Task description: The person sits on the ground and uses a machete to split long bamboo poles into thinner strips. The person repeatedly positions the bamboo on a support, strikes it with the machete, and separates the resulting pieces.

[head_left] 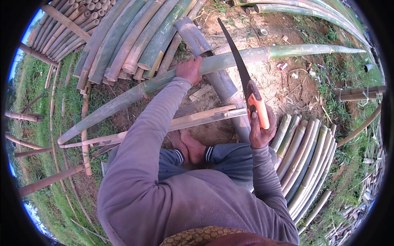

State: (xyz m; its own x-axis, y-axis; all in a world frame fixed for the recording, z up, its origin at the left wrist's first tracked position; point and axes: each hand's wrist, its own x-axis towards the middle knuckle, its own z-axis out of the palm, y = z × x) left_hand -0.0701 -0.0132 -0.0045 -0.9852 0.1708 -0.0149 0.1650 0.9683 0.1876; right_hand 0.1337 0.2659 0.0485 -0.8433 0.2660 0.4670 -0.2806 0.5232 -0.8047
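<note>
Left grip: left hand (189,70) closed down over the green bamboo pole (221,62), back of hand up; fingertips hidden.
Right grip: right hand (262,130) wrapped round the orange handle (259,110) of a hand saw, no visible slack.
Saw blade: dark blade (235,49) runs from right grip up and slightly left, tip past the pole; crosses the pole to the right of left grip. Contact with pole: can't tell.
Pole: passes under left grip; one end far down-left of it, thin end far right.
Thick culm: grey-green thick culm (223,86), just right of and below left grip, the pole crossing over its upper end.
Split strips: pale split strips (205,117) between the two hands, below left grip, running left from near right grip.
Big stack: large bamboo poles (135,37) up-left of left grip.
Side bundle: cut bamboo lengths (305,160) down-right of right grip.
Feet: bare feet (196,149) below left grip, beyond the strips.
</note>
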